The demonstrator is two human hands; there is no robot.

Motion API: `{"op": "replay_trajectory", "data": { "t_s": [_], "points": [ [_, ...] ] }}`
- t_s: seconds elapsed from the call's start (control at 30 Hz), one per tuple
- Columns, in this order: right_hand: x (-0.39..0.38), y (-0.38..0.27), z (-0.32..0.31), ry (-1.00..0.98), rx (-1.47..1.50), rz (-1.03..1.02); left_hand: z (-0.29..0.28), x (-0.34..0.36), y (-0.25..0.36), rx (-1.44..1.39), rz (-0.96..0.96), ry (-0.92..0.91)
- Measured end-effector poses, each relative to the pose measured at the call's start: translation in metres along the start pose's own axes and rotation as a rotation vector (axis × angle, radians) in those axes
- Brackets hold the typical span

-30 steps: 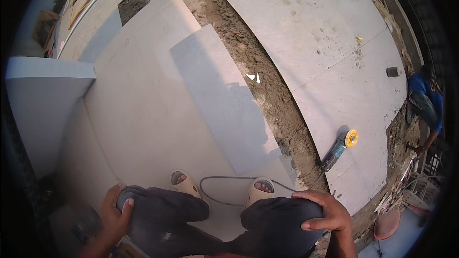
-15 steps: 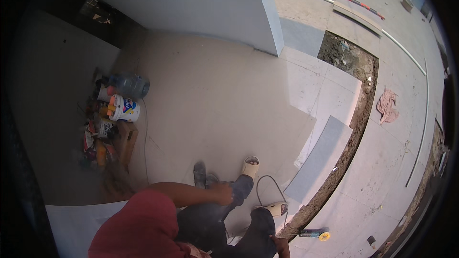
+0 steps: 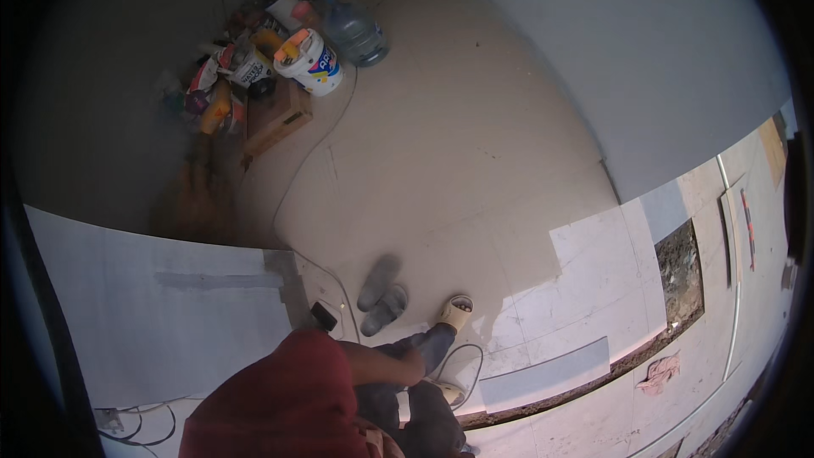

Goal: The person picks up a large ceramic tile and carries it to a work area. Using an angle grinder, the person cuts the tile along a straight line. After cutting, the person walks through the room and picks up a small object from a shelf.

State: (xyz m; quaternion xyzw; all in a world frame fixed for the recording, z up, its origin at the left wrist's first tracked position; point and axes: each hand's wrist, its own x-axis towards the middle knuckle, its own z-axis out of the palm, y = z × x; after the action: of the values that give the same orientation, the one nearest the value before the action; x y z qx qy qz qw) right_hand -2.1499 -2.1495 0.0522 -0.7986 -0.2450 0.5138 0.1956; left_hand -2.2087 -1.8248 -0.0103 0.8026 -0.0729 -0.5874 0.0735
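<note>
My left forearm, below a red sleeve (image 3: pixel 280 382), reaches across to my bent left leg, where my left hand (image 3: pixel 413 366) rests at the knee of my dark trousers (image 3: pixel 431 420). Its fingers are hidden, so I cannot tell if they hold anything. My right hand is out of the picture. On my feet are cream clogs (image 3: pixel 456 312), and a dark cable loop (image 3: pixel 480 365) lies beside them. A pair of grey slippers (image 3: pixel 383 309) lies on the floor just beyond my left knee.
A white bucket (image 3: pixel 318 68), a blue water jug (image 3: pixel 356 34) and a wooden box (image 3: pixel 280 123) stand far left. A cable (image 3: pixel 292 178) crosses the floor. A loose grey tile strip (image 3: pixel 547 371) lies beside an open trench (image 3: pixel 680 276). A pink cloth (image 3: pixel 660 375) lies beyond.
My view has swung left, so the bucket and jug sit higher and the trench lower. My right hand has gone out of view. My left hand stays at the knee.
</note>
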Motion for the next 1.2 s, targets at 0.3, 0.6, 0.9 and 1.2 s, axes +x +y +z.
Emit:
{"op": "replay_trajectory", "data": {
  "t_s": [0.3, 0.6, 0.9, 1.2],
  "points": [
    [0.110, -0.085, -0.085, -0.108, -0.112, -0.035, 0.010, -0.039, -0.001, -0.547, 0.050, 0.244],
    [0.245, -0.156, -0.165, -0.123, -0.055, 0.052, -0.046, -0.066, -0.122, -0.816, 0.082, 0.067],
    [0.366, -0.258, -0.238, -0.252, -0.047, 0.043, -0.144, -0.106, -0.203, -1.165, -0.728, 0.584],
    [0.530, -0.469, -0.307, -0.167, 0.025, 0.034, -0.169, -0.118, -0.301, -1.561, -0.471, 0.327]
  ]
}}
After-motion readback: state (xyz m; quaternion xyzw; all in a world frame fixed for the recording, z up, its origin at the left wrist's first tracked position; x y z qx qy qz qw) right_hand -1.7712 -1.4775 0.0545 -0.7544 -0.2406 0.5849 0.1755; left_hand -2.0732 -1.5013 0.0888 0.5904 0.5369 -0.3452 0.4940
